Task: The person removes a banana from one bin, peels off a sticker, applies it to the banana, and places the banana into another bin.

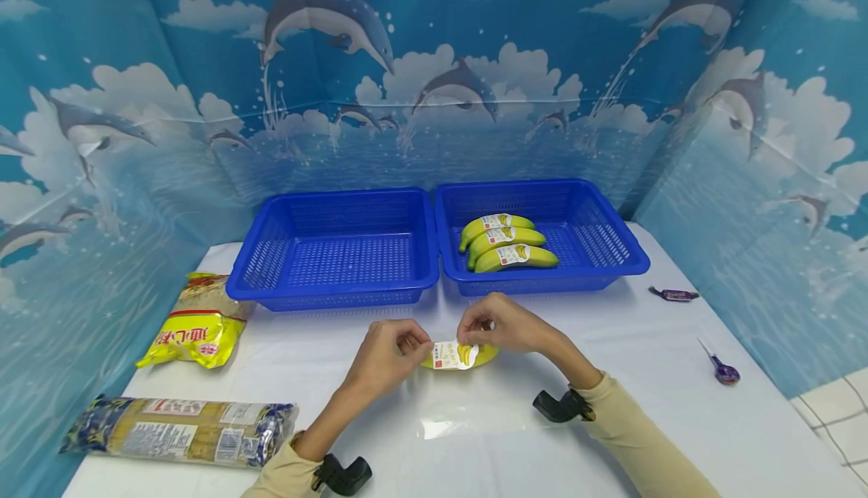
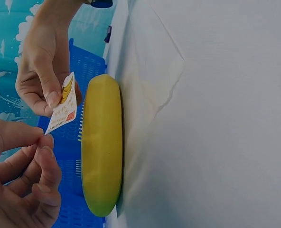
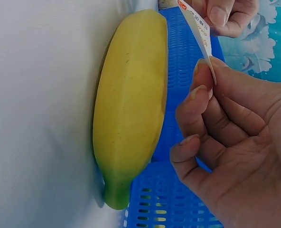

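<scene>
A yellow banana (image 1: 487, 356) lies on the white table (image 1: 610, 407) in front of two blue baskets. Just above it both hands hold a small white sticker label (image 1: 456, 354) printed with bananas. My left hand (image 1: 422, 346) pinches its left end and my right hand (image 1: 470, 331) pinches its right end. In the left wrist view the label (image 2: 64, 107) hangs clear of the banana (image 2: 101, 147), between my left hand (image 2: 42, 141) and my right hand (image 2: 52, 99). The right wrist view shows the banana (image 3: 131, 109), the label (image 3: 197, 28) and my right hand (image 3: 208, 71).
The left basket (image 1: 339, 195) holds nothing; the right basket (image 1: 542, 184) holds three labelled bananas (image 1: 508, 245). A yellow snack bag (image 1: 197, 328) and a long noodle pack (image 1: 179, 426) lie at the left. A purple candy (image 1: 673, 294) and small scissors (image 1: 722, 366) lie at the right.
</scene>
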`<state>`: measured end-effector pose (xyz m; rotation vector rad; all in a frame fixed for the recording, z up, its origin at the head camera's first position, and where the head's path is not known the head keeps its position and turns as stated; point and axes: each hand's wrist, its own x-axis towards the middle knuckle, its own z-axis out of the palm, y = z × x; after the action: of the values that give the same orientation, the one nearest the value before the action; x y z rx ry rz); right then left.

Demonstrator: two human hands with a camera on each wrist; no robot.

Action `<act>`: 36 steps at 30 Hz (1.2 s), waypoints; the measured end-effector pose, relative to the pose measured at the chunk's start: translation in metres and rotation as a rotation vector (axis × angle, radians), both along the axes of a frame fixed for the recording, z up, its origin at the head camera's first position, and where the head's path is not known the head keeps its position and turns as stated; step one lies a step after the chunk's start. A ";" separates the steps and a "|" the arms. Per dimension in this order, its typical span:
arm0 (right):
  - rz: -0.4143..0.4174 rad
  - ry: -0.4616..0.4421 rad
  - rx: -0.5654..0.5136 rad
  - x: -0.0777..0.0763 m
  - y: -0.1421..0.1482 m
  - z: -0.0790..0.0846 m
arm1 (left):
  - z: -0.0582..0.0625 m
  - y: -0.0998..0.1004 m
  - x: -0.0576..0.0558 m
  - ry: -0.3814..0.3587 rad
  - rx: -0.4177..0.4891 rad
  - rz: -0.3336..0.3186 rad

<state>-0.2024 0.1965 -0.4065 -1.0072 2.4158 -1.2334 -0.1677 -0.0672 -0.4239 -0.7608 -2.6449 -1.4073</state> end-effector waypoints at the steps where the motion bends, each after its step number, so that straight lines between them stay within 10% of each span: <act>1: -0.003 0.002 0.003 0.000 0.000 0.000 | 0.000 0.000 0.000 0.004 -0.006 0.004; 36: -0.026 0.054 0.011 -0.002 -0.001 -0.013 | -0.017 0.022 0.012 0.110 -0.121 0.033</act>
<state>-0.2047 0.1956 -0.4193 -1.0220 2.4811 -1.2146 -0.1556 -0.0455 -0.4412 -0.7779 -2.6644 -1.1711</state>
